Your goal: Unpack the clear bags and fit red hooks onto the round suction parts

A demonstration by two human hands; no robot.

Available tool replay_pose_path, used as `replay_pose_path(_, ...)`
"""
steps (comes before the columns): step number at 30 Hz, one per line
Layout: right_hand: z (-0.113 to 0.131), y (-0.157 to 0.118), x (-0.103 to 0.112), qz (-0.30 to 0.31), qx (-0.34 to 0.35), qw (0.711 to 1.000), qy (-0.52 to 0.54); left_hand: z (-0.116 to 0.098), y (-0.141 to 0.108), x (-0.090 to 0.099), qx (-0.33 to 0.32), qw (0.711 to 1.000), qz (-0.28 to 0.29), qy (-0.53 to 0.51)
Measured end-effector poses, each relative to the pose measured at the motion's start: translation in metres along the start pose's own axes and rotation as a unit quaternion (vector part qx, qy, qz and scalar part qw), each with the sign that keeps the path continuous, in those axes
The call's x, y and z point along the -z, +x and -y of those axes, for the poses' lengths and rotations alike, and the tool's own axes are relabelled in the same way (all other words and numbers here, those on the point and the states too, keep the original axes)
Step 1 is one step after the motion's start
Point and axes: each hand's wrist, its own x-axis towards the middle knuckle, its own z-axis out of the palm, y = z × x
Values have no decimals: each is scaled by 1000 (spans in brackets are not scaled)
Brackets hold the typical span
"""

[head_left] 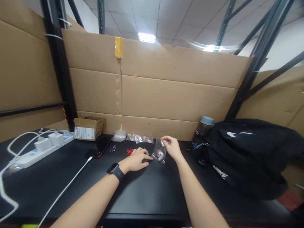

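My right hand (173,147) pinches the top edge of a small clear plastic bag (157,146) between thumb and fingertips. Inside the lower part of the bag sits a round silvery item with a bit of red (159,155). Palm down on the black table, my left hand (137,159) has its fingers apart and its index fingertip at the bag's left edge; I cannot tell if it touches. Small red pieces (129,152) lie beside the left hand, partly covered by it. Farther left is a little cluster of small metal pieces (112,148).
Along the cardboard back wall lie several filled clear bags (140,138) and a pile of clear plastic (119,135). To the left are an open carton (88,128), a phone (99,147) and a white power strip (45,148). A bottle (201,131) and black bag (244,155) stand right.
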Motion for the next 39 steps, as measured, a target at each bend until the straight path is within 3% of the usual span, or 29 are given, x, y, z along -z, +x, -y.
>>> replay_pose_path(4, 1, 1, 0, -10, 5, 999, 37, -1, 0, 0, 0, 1000, -1, 2)
replay_pose_path(8, 4, 2, 1, -61, 14, 995, 77, -1, 1, -1, -7, 1000, -14, -11)
replay_pose_path(11, 9, -1, 3, -105, 20, 993, 57, -1, 5, -1, -3, 994, -87, -69)
replay_pose_path(14, 16, -6, 6, -164, 33, 986, -16, -2, 8, 1, 30, 970, -192, -149)
replay_pose_path(16, 20, -9, 7, -178, 39, 983, -39, -4, 10, 4, 50, 955, -224, -190)
replay_pose_path(19, 25, -11, 3, -130, 38, 991, -9, -7, 13, 8, 73, 931, -255, -251)
replay_pose_path(23, 31, -13, -10, -20, 47, 999, 18, -6, 20, 8, 132, 866, -284, -390)
replay_pose_path(25, 34, -14, -17, 21, 52, 997, 44, -6, 21, 8, 141, 837, -256, -462)
replay_pose_path(27, 37, -15, -22, 43, 52, 995, 71, -6, 20, 8, 113, 826, -213, -510)
replay_pose_path(29, 39, -16, -24, 45, 47, 995, 76, -8, 18, 8, 69, 835, -175, -518)
replay_pose_path(33, 40, -16, -24, 5, 46, 998, 53, -10, 15, 8, 37, 892, -140, -428)
replay_pose_path(37, 40, -14, -23, -62, 16, 994, 92, -8, 15, 9, 52, 919, -157, -357)
replay_pose_path(39, 38, -14, -23, -35, -7, 989, 140, -6, 15, 11, 59, 924, -190, -325)
